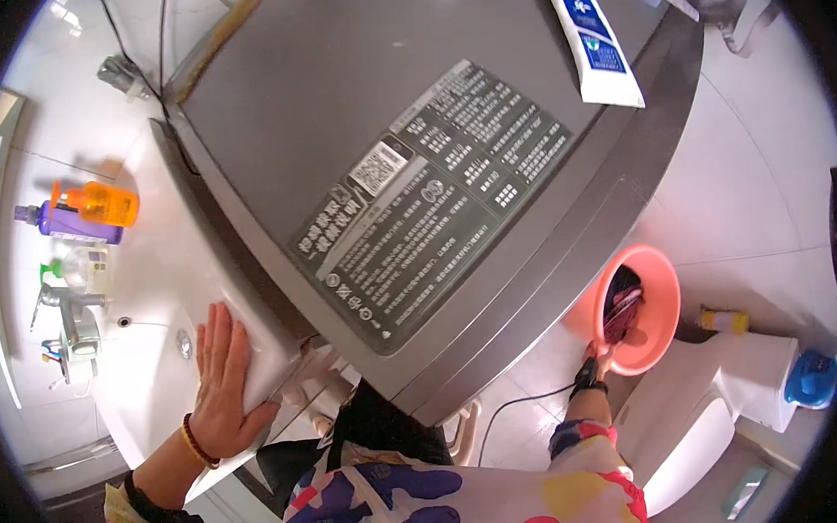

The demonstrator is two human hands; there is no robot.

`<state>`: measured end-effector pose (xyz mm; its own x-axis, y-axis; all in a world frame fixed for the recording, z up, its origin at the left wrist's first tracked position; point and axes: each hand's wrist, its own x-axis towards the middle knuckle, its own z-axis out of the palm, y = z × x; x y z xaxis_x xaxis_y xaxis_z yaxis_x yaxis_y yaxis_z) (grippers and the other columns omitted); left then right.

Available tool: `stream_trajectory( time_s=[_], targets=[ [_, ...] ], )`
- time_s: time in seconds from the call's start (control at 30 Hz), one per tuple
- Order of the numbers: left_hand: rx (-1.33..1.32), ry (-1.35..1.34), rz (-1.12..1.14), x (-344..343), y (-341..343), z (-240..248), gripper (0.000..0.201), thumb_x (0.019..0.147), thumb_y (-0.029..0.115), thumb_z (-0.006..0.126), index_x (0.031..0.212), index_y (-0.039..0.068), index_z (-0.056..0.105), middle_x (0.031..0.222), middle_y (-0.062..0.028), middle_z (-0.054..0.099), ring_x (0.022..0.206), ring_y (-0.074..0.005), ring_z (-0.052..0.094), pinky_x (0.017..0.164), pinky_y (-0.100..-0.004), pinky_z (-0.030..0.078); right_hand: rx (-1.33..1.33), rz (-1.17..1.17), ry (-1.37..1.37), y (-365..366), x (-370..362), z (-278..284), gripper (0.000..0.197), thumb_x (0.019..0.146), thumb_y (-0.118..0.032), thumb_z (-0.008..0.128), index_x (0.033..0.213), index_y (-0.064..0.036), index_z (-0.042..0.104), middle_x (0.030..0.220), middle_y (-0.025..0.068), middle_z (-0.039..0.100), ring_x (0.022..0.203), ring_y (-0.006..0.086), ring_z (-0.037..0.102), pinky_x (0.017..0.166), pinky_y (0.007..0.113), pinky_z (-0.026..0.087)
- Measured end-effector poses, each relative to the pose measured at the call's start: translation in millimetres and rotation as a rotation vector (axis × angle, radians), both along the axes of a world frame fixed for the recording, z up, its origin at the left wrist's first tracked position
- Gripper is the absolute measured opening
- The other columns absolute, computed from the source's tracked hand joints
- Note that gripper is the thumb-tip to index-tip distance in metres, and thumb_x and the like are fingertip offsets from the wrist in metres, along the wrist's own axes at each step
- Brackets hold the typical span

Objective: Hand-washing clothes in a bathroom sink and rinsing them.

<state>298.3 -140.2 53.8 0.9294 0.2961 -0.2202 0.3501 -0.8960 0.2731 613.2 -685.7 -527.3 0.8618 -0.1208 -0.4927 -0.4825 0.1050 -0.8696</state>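
Observation:
My left hand (222, 381) lies flat on the rim of the white washbasin (155, 294), fingers stretched out, holding nothing. A beaded bracelet (197, 442) circles that wrist. Down at the right, my right hand (605, 358) grips the near rim of a pink bucket (665, 298); its fingers are small and partly hidden. Dark and reddish cloth (622, 310) lies inside the bucket. Between my arms stands a grey top-loading washing machine (333, 67), its lid down, with a dark printed label (434, 204) on it.
A white and blue tube (596, 44) lies on the lid's far right. Orange (103, 204) and purple (76, 223) bottles stand behind the basin, near the faucet (66, 313). A white toilet (683, 428) is right of me. A black cable (516, 403) runs to my right wrist.

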Motion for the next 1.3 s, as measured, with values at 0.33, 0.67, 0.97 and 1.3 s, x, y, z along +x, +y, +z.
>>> stream_trajectory(
  time_s=[0.33,0.67,0.97,1.3],
  targets=[
    [0.055,-0.01,0.029,-4,-4,5,0.077,0.073,0.027,0.056,0.129,-0.007,0.015,0.134,-0.0307,0.006,0.126,-0.0433,0.003,0.1,-0.0513,0.003,0.277,-0.485,0.135,52,-57,84,0.031,0.069,-0.037,0.061,0.069,-0.0081,0.049,0.059,0.0026,0.045,0.053,0.0167,0.047,0.052,0.026,0.044],
    [0.106,-0.173,0.027,-18,-3,-10,0.076,0.077,0.037,0.05,0.129,-0.005,0.013,0.132,-0.0311,0.009,0.125,-0.0433,0.007,0.098,-0.0556,0.009,0.388,-0.432,0.206,59,-108,259,0.022,0.076,-0.025,0.051,0.061,-0.0101,0.046,0.049,-0.0003,0.042,0.04,0.0118,0.039,0.039,0.024,0.036],
    [0.102,-0.184,-0.058,-31,-11,-5,0.075,0.074,0.039,0.058,0.131,0.008,0.021,0.136,-0.0203,0.015,0.126,-0.0381,0.015,0.098,-0.0544,0.015,0.359,-0.048,-0.108,99,-183,500,0.011,0.076,-0.016,0.051,0.068,-0.0095,0.048,0.058,0.0001,0.05,0.051,0.0118,0.049,0.048,0.023,0.042],
    [-0.045,-0.811,-0.546,-48,-81,51,0.078,0.065,0.039,0.067,0.127,0.008,0.031,0.131,-0.0147,0.027,0.12,-0.0322,0.026,0.09,-0.0445,0.03,0.032,0.364,-0.742,129,-228,794,0.031,0.082,-0.021,0.047,0.103,0.0001,0.052,0.1,0.0083,0.054,0.095,0.019,0.05,0.085,0.033,0.038]
  ],
)
